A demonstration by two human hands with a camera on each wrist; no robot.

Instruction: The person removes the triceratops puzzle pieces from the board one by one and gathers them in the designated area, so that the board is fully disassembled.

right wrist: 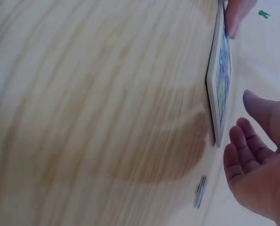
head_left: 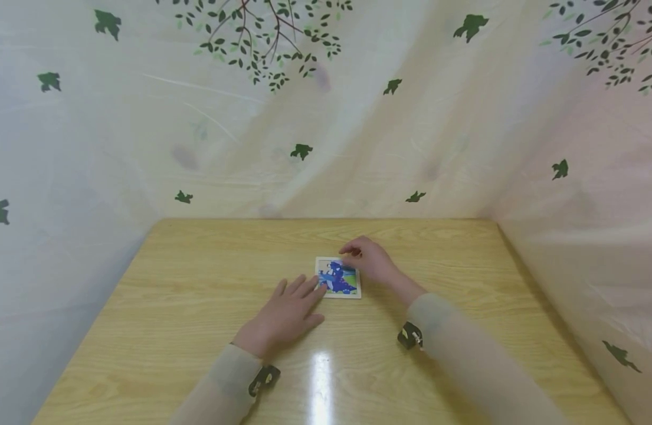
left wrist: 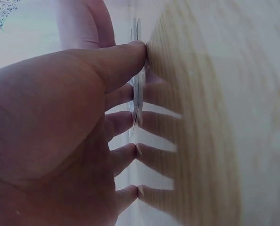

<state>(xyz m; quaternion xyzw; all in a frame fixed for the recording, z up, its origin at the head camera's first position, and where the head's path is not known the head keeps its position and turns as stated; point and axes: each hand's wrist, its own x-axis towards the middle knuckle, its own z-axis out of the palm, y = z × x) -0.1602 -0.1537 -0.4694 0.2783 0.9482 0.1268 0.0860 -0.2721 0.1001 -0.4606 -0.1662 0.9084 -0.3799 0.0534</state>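
A small flat picture puzzle [head_left: 338,286] with a white frame and a blue-purple dinosaur lies on the wooden table. My left hand [head_left: 285,313] is spread palm down, its fingertips touching the table and the puzzle's left edge. At the puzzle's upper right hovers my right hand [head_left: 370,260], its fingers loosely bent and the thumb apart, partly covering that corner. In the right wrist view, nothing sits between the thumb and fingers of the right hand [right wrist: 260,155]. A small thin piece [right wrist: 201,192] lies on the table near those fingers, beyond the puzzle's frame [right wrist: 213,89].
The wooden table [head_left: 198,265] reaches back to a pale curtain [head_left: 241,165] printed with green leaves, which also hangs along both sides. A bright streak of light reflects off the near tabletop. Dark devices are strapped at both wrists.
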